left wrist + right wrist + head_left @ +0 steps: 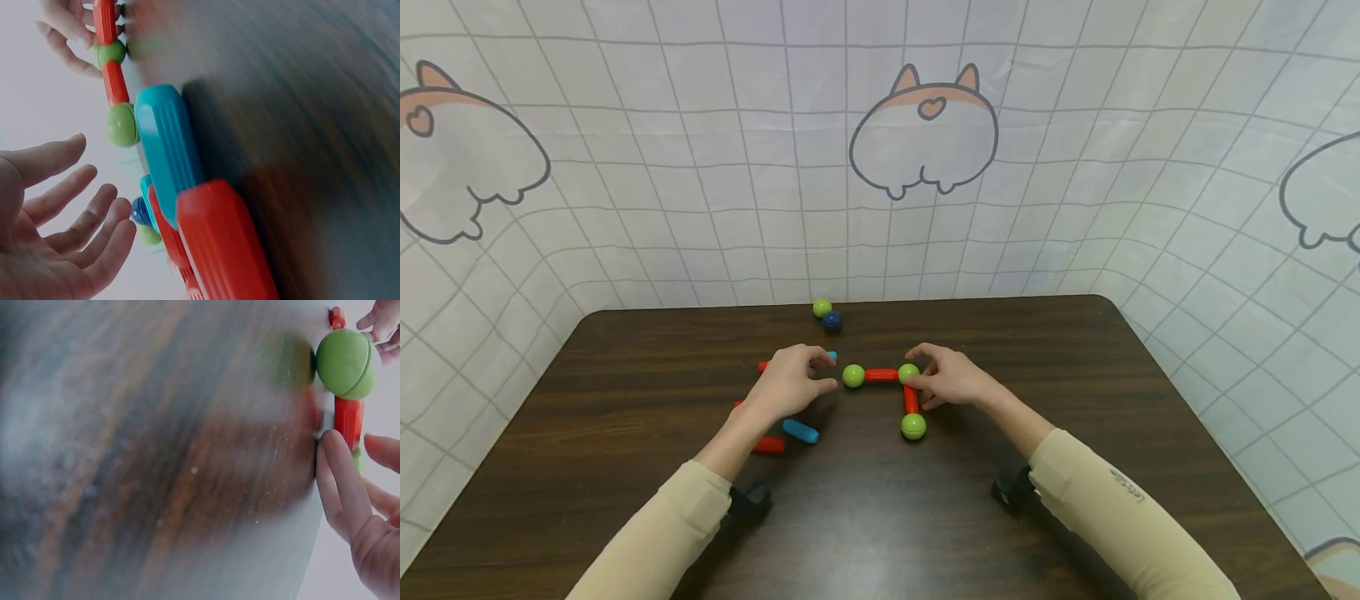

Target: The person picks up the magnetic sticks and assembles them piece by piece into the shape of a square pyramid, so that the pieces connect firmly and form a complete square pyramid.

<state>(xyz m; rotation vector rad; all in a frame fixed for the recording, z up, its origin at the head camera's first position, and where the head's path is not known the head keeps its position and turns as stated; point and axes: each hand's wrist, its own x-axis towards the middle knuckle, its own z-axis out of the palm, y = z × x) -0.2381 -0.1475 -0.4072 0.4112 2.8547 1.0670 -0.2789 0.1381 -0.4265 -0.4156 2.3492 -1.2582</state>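
An L-shaped toy piece lies on the table: two red rods (881, 375) join three green balls, with the corner ball (908, 372) at the far right. My right hand (953, 379) is at that corner, thumb overlapping the ball and fingers loosely bent around it and beside the nearer red rod (348, 419). The near end ball (913, 427) has a seam around its middle. Left of the L's left end ball (853, 376), my left hand (788, 382) hovers with fingers spread and nothing between them, as the left wrist view (69, 231) also shows.
Loose red rods (769, 445) and blue rods (801, 431) lie around and under my left hand, some partly hidden by it. At the table's far edge sit a green ball (822, 307) and a dark blue ball (832, 320). Behind hangs a white gridded curtain (737, 167).
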